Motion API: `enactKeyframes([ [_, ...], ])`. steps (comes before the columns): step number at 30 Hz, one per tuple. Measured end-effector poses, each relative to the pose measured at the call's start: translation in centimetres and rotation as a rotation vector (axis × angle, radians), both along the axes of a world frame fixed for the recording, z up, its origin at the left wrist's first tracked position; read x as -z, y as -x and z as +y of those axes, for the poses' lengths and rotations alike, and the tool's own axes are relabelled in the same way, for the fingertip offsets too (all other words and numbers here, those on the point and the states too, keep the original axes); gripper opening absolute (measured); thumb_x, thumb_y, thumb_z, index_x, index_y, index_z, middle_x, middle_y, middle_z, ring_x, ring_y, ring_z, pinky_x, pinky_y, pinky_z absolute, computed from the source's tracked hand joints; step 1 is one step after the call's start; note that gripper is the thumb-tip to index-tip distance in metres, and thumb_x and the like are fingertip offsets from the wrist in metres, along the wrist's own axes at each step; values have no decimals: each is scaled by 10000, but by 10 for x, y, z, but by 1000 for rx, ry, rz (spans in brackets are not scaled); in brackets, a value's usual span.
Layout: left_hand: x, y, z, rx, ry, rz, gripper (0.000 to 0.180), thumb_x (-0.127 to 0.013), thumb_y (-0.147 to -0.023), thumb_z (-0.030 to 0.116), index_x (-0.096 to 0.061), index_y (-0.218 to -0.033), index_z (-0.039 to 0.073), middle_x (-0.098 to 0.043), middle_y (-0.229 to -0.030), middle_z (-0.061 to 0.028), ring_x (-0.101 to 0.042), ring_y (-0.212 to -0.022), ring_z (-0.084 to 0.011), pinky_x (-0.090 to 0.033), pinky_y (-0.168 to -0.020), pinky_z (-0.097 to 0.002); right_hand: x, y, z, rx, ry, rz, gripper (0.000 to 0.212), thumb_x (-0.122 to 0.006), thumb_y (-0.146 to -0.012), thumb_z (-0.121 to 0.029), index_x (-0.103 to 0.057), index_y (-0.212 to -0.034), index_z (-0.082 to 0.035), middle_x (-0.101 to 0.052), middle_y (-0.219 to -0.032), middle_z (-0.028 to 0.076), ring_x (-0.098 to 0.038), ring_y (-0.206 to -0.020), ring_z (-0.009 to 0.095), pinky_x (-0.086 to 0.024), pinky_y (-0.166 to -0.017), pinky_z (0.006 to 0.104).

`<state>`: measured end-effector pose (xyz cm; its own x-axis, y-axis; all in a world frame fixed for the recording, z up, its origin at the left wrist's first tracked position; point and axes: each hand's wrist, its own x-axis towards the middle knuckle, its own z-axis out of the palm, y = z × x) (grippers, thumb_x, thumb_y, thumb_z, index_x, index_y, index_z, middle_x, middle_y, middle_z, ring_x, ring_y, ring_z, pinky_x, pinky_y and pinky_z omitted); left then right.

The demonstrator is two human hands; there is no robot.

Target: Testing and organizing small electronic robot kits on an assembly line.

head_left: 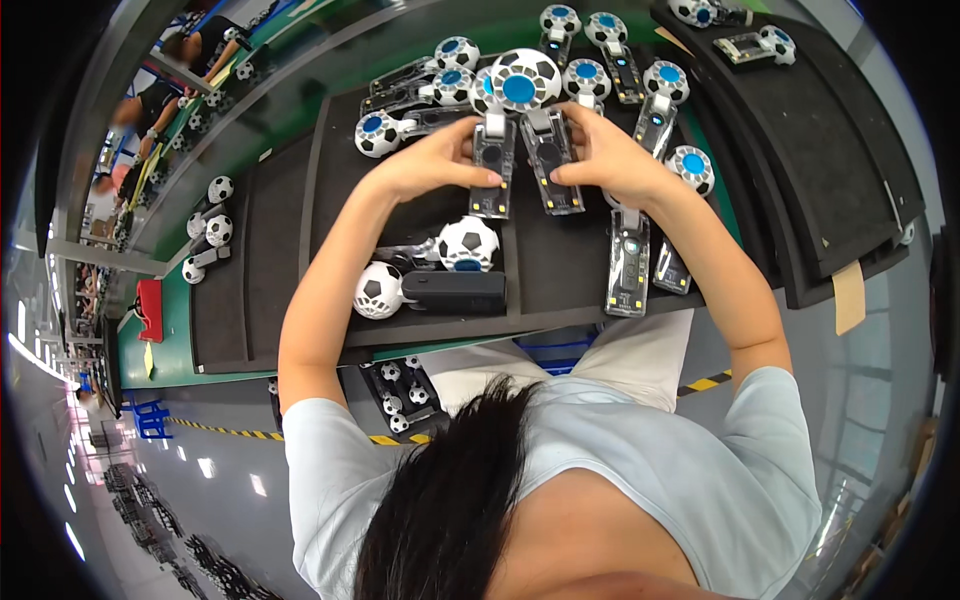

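Note:
My left hand [438,160] grips a handheld device with a clear handle [492,168], its thumb lying along the front. In my right hand [608,155] is a second device with a clear handle [551,170], tilted slightly beside the first. A football-patterned head [527,78] with a blue centre tops the right one; the left one's head is partly hidden behind it. Circuit parts show through both clear handles. Close below my left hand lie a football-headed device with a dark handle [455,292] and another football head [467,243]. Another clear device [628,265] lies below my right hand.
Several more football-headed devices [586,80] lie around the black mat [275,260] on the green bench. Darker foam sheets [850,160] are stacked at the right. A red box [149,310] stands at the left edge. Other people work far left. A tray of devices [400,393] sits below the bench.

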<state>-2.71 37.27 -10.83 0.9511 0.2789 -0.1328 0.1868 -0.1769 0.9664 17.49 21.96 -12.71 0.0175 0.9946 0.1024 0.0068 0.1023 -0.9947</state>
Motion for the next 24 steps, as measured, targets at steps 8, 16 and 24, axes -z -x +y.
enactKeyframes([
  [8,-5,11,-20,-131,175,-48,658,-739,-758,67,-406,-1320,0,-624,-1091,-94,-620,-959,-153,-528,-780,-283,-6,6,-7,61,35,156,705,-624,-708,74,-321,-1344,39,-575,-1148,200,-631,-1033,269,-493,-912,353],
  [16,-18,12,-40,-135,166,-270,704,-729,-740,-12,-362,-1341,-13,-584,-1172,-131,-604,-1055,-191,-507,-915,-333,-18,9,-16,18,43,365,711,-615,-711,84,-316,-1352,14,-571,-1163,200,-611,-1076,300,-526,-899,384],
  [24,-17,9,-40,-180,99,-327,720,-740,-743,-10,-335,-1338,-39,-588,-1160,-175,-625,-1046,-237,-521,-908,-364,-7,5,-10,-14,-98,293,827,-714,-699,32,-265,-1393,16,-551,-1213,177,-592,-1101,275,-474,-958,384],
])
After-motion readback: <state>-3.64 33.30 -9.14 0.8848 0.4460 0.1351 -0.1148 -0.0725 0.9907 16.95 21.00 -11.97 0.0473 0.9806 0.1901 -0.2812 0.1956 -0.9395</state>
